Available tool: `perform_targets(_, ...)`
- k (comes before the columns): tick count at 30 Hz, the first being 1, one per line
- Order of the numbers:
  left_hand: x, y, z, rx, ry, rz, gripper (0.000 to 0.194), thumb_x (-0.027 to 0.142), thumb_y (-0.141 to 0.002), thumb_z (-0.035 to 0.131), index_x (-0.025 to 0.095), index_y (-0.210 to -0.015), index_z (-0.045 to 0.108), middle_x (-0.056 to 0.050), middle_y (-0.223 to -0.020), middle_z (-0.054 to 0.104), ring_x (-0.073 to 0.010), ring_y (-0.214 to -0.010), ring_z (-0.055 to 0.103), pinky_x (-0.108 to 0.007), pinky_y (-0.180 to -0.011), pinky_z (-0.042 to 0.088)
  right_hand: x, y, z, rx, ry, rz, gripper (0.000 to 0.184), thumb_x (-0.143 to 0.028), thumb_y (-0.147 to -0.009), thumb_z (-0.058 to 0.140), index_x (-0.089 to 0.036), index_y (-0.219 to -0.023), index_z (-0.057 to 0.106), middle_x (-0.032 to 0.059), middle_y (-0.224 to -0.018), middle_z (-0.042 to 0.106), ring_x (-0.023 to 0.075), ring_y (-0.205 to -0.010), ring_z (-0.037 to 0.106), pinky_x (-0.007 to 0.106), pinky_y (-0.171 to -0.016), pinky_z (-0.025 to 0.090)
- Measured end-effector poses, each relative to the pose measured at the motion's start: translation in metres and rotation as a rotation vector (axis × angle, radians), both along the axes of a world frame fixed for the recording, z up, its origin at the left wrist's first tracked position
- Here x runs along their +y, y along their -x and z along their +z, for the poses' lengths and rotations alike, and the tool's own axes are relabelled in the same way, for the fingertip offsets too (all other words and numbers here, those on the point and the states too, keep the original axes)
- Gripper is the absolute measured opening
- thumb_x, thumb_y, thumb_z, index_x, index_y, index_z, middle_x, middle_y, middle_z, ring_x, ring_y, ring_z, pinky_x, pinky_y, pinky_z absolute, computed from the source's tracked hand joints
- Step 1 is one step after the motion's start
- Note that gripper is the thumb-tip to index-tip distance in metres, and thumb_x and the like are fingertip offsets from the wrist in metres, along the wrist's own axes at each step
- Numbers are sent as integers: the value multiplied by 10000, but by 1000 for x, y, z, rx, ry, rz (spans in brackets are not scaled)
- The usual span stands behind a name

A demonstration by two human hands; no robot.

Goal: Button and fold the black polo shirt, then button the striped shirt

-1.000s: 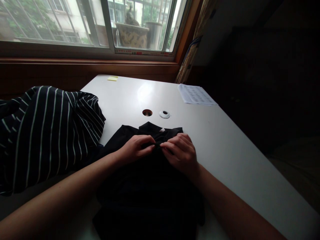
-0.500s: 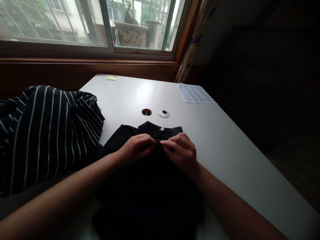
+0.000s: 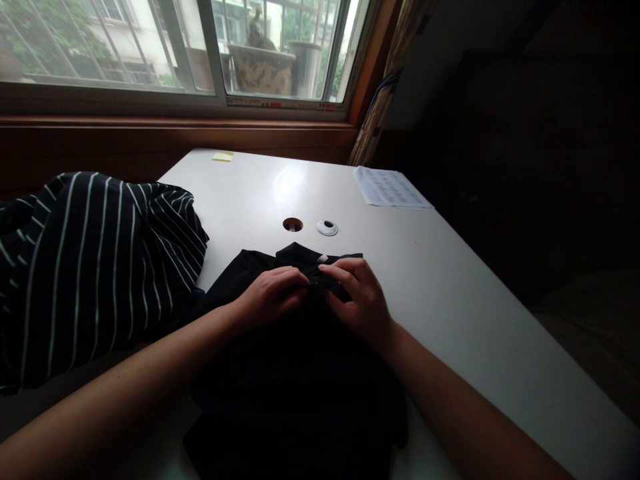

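Note:
A black collared shirt lies on the white table in front of me, its collar towards the window and a small pale label inside the neck. My left hand is closed, pinching the shirt's front just below the collar. Opposite it, my right hand rests at the other side of the collar with thumb and fingers apart. Its fingertips touch or hover over the cloth; I cannot tell which. A small dark button-like spot shows between the hands. The shirt's lower part is very dark, so its folds are hard to make out.
A black garment with white stripes is heaped at the left. Beyond the shirt are a round hole in the table and a white cable-hole cover. Printed sheets and a yellow sticky note lie towards the window.
My right thumb and fingers have spread apart from their pinch at the collar, and the fingers have risen slightly. The left hand keeps its hold on the cloth.

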State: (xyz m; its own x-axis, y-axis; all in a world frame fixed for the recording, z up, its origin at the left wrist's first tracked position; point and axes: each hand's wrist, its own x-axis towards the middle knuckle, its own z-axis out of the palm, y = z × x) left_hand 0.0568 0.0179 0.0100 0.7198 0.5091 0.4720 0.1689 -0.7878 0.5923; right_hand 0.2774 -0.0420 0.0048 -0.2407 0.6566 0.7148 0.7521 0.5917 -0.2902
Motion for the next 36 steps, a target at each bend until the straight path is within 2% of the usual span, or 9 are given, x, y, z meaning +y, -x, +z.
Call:
perform_targets(3,0,1,3,6,52,-2,112,201,-925,500,162,-953,602,-38,-843,626,-148,-758,586,-248,-704,459,1,-1,2,-17,-13,-37,288,-157,-845,689,-275,-1107,685,54,-1055,640,235,-980,591,438,-868,509)
perform_targets(7,3,4,5,5,204,-13,146,245,-949,498,153,-971,609,-34,-862,633,-146,-774,587,-247,-723,447,0,-3,4,21,-50,-97,187,-159,-843,703,-263,-999,704,45,-1000,649,227,-944,578,432,-855,504)
perform_targets(14,11,9,9,11,468,-37,241,350,-960,505,145,-955,631,-12,-833,610,-144,-760,547,-231,-684,422,-1,-3,4,25,-90,-150,160,-170,-856,700,-250,-995,699,49,-997,637,226,-945,578,424,-863,493)
perform_targets(23,13,10,9,-8,499,-48,243,358,-942,514,149,-930,637,-18,-835,608,-157,-768,543,-244,-688,427,-1,-4,4,34,-123,-154,178,-164,-862,692,-269,-1005,691,49,-996,639,234,-931,577,433,-836,497)
perform_targets(30,16,14,4,-65,578,3,245,373,-927,533,152,-927,639,-22,-838,612,-164,-779,550,-253,-703,438,3,-10,3,129,-126,-226,128,-170,-874,675,-253,-971,693,57,-990,614,237,-954,574,438,-845,514)
perform_targets(36,16,14,4,-78,584,-5,240,367,-930,535,151,-919,638,-24,-850,610,-164,-793,548,-253,-713,432,3,-8,4,145,-132,-215,132,-161,-863,681,-246,-964,691,53,-986,612,229,-944,581,437,-846,521)
